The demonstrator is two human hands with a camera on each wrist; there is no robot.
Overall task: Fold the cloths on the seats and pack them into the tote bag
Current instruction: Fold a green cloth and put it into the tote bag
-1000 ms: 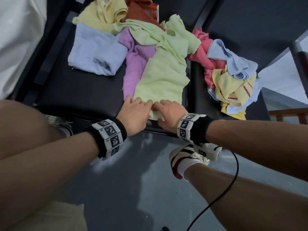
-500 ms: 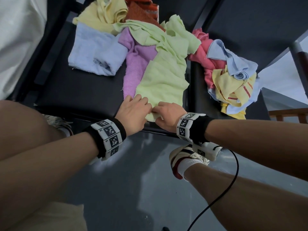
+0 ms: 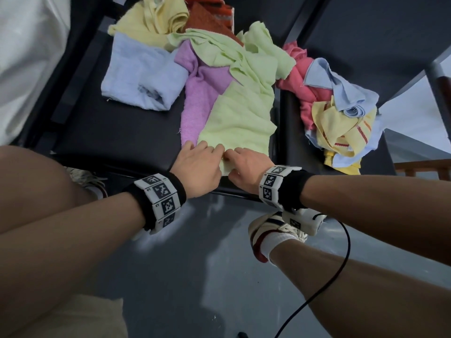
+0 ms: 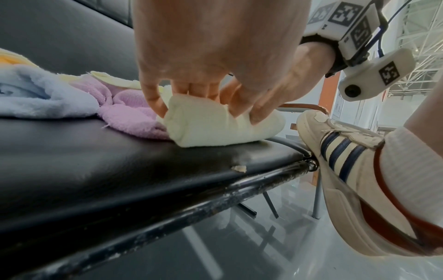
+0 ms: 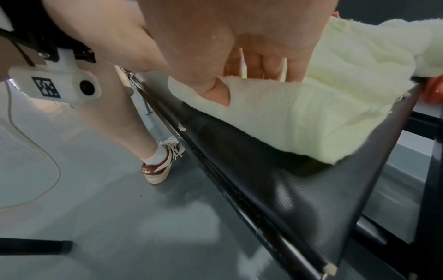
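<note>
Two hands side by side at the near edge of the black seat (image 3: 117, 142), both on the light green cloth (image 3: 239, 123). Left hand (image 3: 197, 167) with fingers (image 4: 153, 98) curled down over the rolled near end of the cloth, gripping it. Right hand (image 3: 246, 167) just beside it, almost touching, thumb pushed into the soft fold and fingers (image 5: 296, 70) curled on top, gripping the same end. Near end of the green cloth bunched into a thick fold at the seat's front edge; rest of it stretched away across the seat toward the pile at the back. Purple cloth (image 3: 202, 93) lying flat under the green one's left side. Light blue cloth (image 3: 139, 76) further left, loosely folded, touching the purple one. Yellow cloth (image 3: 151, 23) and orange-red cloth (image 3: 207, 18) bunched at the back of the seat. On the next seat to the right, a messy heap: pink cloth (image 3: 300, 76), another blue cloth (image 3: 339, 86) and a yellow cloth with red stripes (image 3: 341, 132), all tangled together. White sneaker with dark stripes (image 3: 271, 230) on the grey floor (image 3: 195, 276) below the right wrist. Black cable (image 3: 341, 259) trailing from the right wrist down over the leg.
</note>
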